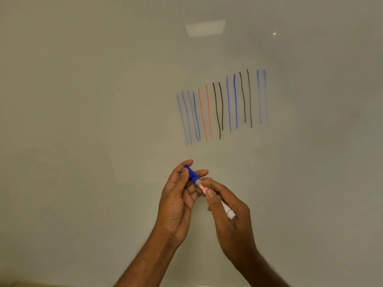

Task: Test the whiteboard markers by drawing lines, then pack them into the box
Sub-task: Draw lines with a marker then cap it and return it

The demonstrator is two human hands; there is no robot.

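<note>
A whiteboard marker [202, 186] with a white barrel, red print and a blue cap [191, 174] is held in front of the whiteboard [103, 100]. My left hand [178, 201] pinches the blue cap between thumb and fingers. My right hand [230, 216] grips the white barrel, whose rear end sticks out past the fingers. The cap sits on the marker's front end. Above the hands, several roughly vertical test lines [221, 106] in blue, red and black stand side by side on the board. The box is not in view.
The whiteboard fills almost the whole view. A ceiling light is reflected [205, 27] near its top. A thin strip of a brown surface [24, 284] shows at the bottom left corner.
</note>
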